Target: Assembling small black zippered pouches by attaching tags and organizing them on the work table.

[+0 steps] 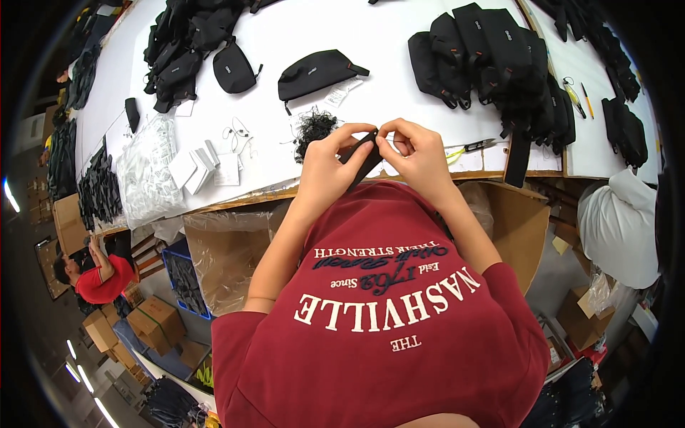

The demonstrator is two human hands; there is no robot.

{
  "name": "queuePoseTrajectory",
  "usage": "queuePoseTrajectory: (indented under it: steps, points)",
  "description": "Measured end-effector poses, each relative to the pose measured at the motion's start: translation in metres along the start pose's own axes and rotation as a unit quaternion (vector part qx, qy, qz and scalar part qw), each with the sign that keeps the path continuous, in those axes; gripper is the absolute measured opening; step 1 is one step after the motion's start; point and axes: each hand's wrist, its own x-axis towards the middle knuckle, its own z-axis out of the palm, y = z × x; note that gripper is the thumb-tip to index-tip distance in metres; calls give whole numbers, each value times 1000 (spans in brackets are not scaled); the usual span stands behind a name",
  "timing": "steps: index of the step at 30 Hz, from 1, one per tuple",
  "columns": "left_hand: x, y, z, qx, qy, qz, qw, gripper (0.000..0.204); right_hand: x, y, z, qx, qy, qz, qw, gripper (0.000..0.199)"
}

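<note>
Both my hands meet over the near edge of the white table (371,57). My left hand (330,158) grips a narrow black strap piece (365,162) that hangs slanting down from my fingers. My right hand (414,148) pinches the upper end of the same black piece with thumb and fingers. A small tangle of black thread (314,128) lies just beyond my left hand. Yellow-handled snips (467,148) rest on the table just right of my right hand.
A single black waist bag (314,71) with a paper tag lies ahead. Piles of black bags sit at back left (178,50) and back right (499,57). Clear plastic packets (146,167), white tags (196,167), cardboard boxes (514,228) below. A person in red (100,274) sits lower left.
</note>
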Motion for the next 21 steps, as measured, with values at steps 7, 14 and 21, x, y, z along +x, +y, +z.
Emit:
queuePoseTrajectory:
  steps: [7, 14, 21]
  points:
    - [5, 1, 2, 35, 0, 6, 999, 21, 0, 5, 1, 7, 22, 28, 999, 7]
    - [12, -3, 7, 57, 18, 41, 997, 21, 5, 18, 4, 30, 20, 51, 998, 9]
    - [36, -20, -3, -115, -109, -95, 983, 21, 15, 44, -8, 279, -106, 270, 915, 17]
